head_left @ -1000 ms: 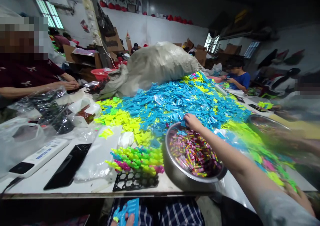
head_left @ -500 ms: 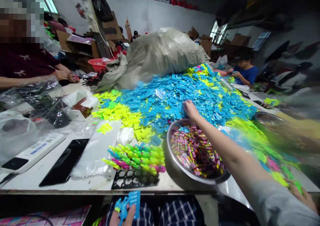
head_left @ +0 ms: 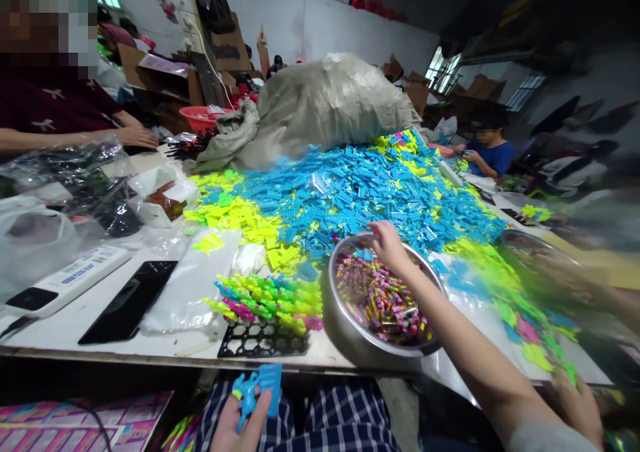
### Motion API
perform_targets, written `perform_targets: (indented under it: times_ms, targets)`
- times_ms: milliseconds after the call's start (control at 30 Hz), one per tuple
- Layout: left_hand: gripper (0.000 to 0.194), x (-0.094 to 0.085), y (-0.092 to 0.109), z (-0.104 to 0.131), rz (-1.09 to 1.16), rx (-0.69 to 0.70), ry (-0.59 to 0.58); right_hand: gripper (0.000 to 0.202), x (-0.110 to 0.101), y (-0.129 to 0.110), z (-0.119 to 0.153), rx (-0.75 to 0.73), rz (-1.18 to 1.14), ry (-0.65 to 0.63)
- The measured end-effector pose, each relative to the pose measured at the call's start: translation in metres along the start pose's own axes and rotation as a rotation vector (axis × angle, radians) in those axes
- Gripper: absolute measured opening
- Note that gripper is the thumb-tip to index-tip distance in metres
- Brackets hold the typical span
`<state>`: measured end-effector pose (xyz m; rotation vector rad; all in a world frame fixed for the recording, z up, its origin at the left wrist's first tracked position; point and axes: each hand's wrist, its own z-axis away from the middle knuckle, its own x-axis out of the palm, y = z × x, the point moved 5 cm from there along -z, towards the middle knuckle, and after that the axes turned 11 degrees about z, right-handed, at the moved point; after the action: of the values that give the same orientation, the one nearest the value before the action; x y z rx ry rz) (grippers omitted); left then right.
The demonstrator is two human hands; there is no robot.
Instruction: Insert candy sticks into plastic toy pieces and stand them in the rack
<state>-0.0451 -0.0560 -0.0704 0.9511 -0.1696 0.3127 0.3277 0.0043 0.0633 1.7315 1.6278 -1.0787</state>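
Note:
My left hand (head_left: pixel 245 415), low at the table's front edge above the checked cloth on my lap, grips a light blue plastic toy (head_left: pixel 270 379) with a small yellow piece at its left side. My right hand (head_left: pixel 390 244) hovers over the far rim of a metal bowl (head_left: pixel 335 292), fingers a little apart, nothing visible in them. Small striped, multicoloured tubes (head_left: pixel 385 299) fill the bowl. Behind it spreads a heap of blue plastic pieces (head_left: pixel 340 185). Yellow pieces (head_left: pixel 240 219) lie at the heap's left.
Colourful toys (head_left: pixel 270 299) stand on a black honeycomb rack (head_left: pixel 263 340). Left are a black phone (head_left: pixel 130 302), a power strip (head_left: pixel 70 282) and plastic bags. A large sack (head_left: pixel 335 102) rests behind. Another person's hand (head_left: pixel 580 405) is at the right edge; more people sit around.
My right hand has drawn back from the blue heap to the bowl's far rim, and its fingers have spread. My left hand keeps its toy. The person at left has lowered a hand to the table.

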Motion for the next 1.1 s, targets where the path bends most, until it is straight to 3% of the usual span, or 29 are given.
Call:
perform_targets:
  times_ms: [100, 233, 300, 400, 600, 867, 1100]
  targets:
    - [0.047, 0.013, 0.005, 0.01, 0.056, -0.018, -0.098, 0.045, -0.027, -0.047, 0.053, 0.071, -0.384, -0.172]
    - [0.044, 0.032, 0.021, 0.03, 0.08, 0.06, -0.246, 0.035, -0.038, -0.113, 0.131, 0.362, -1.107, -0.523]
    - [0.041, 0.04, 0.029, 0.041, 0.084, 0.107, -0.29, 0.023, -0.037, -0.135, 0.162, 0.497, -1.234, -0.602]
    - [0.036, 0.048, 0.032, 0.058, 0.082, 0.145, -0.355, 0.017, -0.032, -0.154, 0.193, 0.645, -1.301, -0.586]
    - [0.031, 0.051, 0.018, 0.08, 0.078, 0.128, -0.449, 0.026, -0.03, -0.171, 0.226, 0.757, -1.374, -0.544]
    - [0.034, 0.054, 0.005, 0.091, 0.046, 0.059, -0.506, 0.026, -0.034, -0.167, 0.241, 0.792, -1.476, -0.546]
    - [0.027, 0.061, -0.006, 0.099, 0.124, -0.207, -0.577, 0.022, -0.029, -0.164, 0.247, 0.804, -1.604, -0.529]
